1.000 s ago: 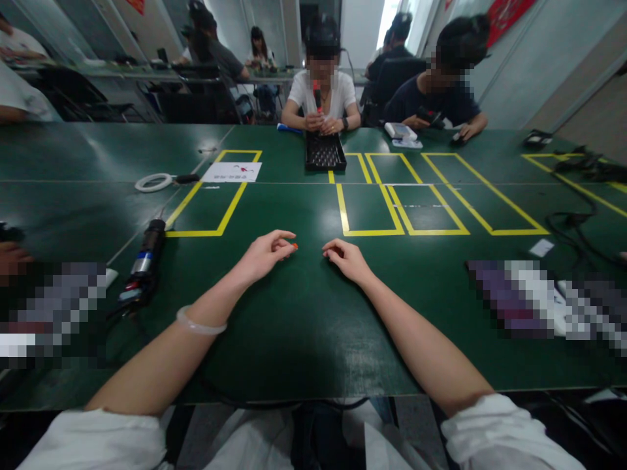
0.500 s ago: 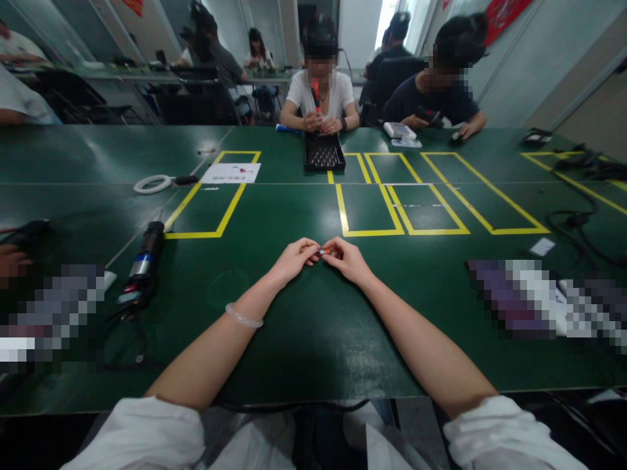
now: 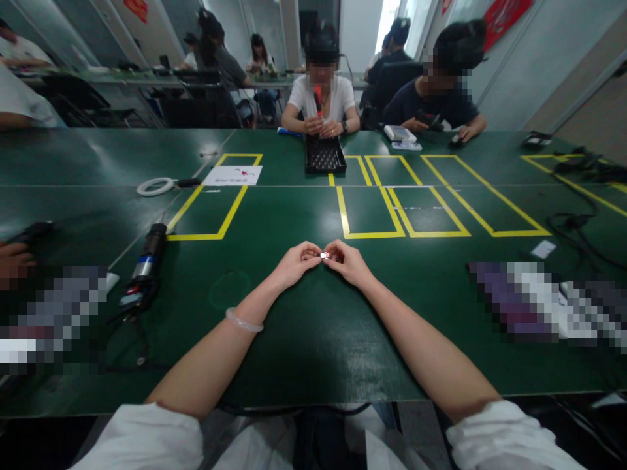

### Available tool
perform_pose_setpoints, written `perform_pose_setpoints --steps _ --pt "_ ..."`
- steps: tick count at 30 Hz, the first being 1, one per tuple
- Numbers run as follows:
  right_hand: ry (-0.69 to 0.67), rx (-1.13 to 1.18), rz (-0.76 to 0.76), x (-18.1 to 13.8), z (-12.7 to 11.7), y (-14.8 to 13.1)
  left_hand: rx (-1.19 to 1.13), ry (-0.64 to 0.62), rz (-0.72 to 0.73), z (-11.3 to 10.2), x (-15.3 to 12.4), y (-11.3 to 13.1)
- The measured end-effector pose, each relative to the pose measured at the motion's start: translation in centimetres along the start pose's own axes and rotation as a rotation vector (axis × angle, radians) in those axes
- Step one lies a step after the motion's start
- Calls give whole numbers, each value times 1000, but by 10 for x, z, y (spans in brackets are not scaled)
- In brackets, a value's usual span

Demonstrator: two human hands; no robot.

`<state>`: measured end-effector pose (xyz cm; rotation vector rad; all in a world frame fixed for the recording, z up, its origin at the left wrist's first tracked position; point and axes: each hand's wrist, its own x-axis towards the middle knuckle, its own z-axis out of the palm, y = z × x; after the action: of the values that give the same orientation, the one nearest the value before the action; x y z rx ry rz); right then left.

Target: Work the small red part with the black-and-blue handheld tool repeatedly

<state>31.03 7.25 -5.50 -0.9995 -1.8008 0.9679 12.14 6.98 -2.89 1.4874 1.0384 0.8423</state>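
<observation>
- Compared with a second ago, no longer well apart: now brought together, left hand [image 3: 296,264] and right hand [image 3: 349,262] almost fingertip to fingertip above the surface [image 3: 304,352].
- Compared with half a second ago, hardly shifted; but now showing mostly bright white at the fingertips, with less orange than then. Impossible to tell whether turned over or swapped for another part.
- Judging by this, past the fetching and into close two-handed handling.
- Pinching from the left with thumb and fingers nearly closed, remaining fingers curled.
- Pinching likewise from the right, wrist bent inward, knuckles raised.
- Between the two sets of fingertips, gripped from both sides, a small bright piece [image 3: 324,255]; too small to make out in detail.
- Left of the left hand, well apart and untouched, a dark cylindrical tool [image 3: 149,254] with a blue band.
- Just beyond the right hand, yellow tape [image 3: 375,235] laid out in boxes.
- Farther beyond both hands, a black tray [image 3: 326,171] in front of a co-worker [image 3: 345,98].
</observation>
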Motion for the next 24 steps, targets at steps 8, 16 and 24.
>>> perform_pose_setpoints --steps 8,16,24 --pt "4 8 16 0 0 -3 -16 18 -4 0 1 0" --pt "24 6 8 0 1 -4 -1 28 21 1 0 0" --pt "23 19 34 0 -2 -8 25 51 36 2 0 1"
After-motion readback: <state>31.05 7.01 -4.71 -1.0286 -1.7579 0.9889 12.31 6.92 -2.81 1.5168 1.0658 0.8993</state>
